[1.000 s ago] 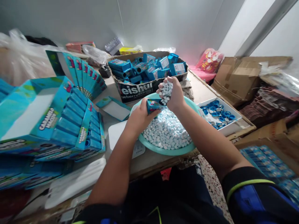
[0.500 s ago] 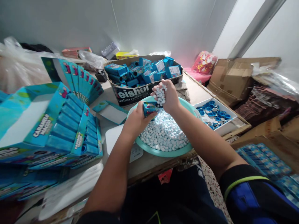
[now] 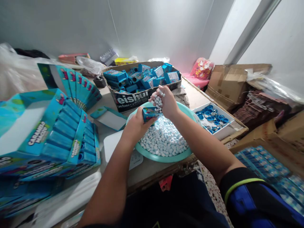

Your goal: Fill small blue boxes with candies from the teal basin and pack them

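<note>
Tan table (image 3: pixel 199 94) with teal basin (image 3: pixel 163 158), cardboard box (image 3: pixel 129 98), white tray (image 3: pixel 223 133), blue display cartons (image 3: pixel 59 133).

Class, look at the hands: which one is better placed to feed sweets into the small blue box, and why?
Probably the right hand: it cups white sweets just above the small blue box, while the left hand is busy gripping that box over the basin.

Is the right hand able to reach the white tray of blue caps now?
Probably yes: the tray lies open just right of the basin, nothing between, though the right hand is full of candies.
</note>
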`<state>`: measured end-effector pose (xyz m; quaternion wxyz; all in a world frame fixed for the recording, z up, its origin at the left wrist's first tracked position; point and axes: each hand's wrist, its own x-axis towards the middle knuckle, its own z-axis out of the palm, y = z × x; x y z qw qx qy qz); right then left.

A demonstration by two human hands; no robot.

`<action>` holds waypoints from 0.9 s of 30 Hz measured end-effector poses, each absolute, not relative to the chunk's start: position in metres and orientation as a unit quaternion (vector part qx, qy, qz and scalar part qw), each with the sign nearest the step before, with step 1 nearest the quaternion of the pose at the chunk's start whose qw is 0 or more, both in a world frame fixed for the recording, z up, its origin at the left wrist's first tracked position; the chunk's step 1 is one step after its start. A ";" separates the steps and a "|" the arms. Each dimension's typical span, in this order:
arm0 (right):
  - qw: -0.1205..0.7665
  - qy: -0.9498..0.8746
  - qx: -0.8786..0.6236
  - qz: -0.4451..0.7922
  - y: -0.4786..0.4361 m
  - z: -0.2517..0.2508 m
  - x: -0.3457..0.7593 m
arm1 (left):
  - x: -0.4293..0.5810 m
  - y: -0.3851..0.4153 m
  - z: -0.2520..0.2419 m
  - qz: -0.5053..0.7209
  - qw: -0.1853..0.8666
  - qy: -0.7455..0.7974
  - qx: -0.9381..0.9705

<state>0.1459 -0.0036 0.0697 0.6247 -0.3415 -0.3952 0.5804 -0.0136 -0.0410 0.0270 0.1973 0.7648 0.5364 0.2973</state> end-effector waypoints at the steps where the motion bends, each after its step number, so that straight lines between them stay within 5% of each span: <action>1: 0.627 -0.394 -0.339 0.580 -0.004 0.070 0.146 | -0.013 -0.041 0.027 0.295 0.197 0.538 0.765; 27: 0.626 -0.425 -0.351 0.551 -0.007 0.068 0.145 | -0.011 -0.046 0.030 0.283 0.189 0.555 0.759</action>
